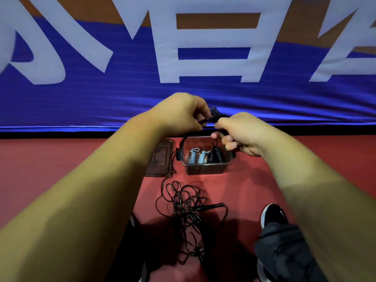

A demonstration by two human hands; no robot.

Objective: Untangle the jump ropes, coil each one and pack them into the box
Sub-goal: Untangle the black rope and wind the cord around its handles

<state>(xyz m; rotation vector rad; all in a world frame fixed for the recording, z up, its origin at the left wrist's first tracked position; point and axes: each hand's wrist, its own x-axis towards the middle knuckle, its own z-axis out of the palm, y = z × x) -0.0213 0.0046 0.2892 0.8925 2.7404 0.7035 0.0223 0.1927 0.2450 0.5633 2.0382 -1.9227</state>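
Across the far side hung a blue banner (pixel 81 98) with white letters, above the red floor (pixel 61 159). Near, left of a black shoe (pixel 273 214), lay a tangled jump rope (pixel 187 212). Farther off stood the clear box (pixel 203 168), holding light-blue coils (pixel 192 156) and black coils (pixel 216 155), its lid (pixel 160 159) flat just left. Above the box, the left hand (pixel 181 112) and right hand (pixel 242 133), close together, each pinched a black rope bundle (pixel 216 115).
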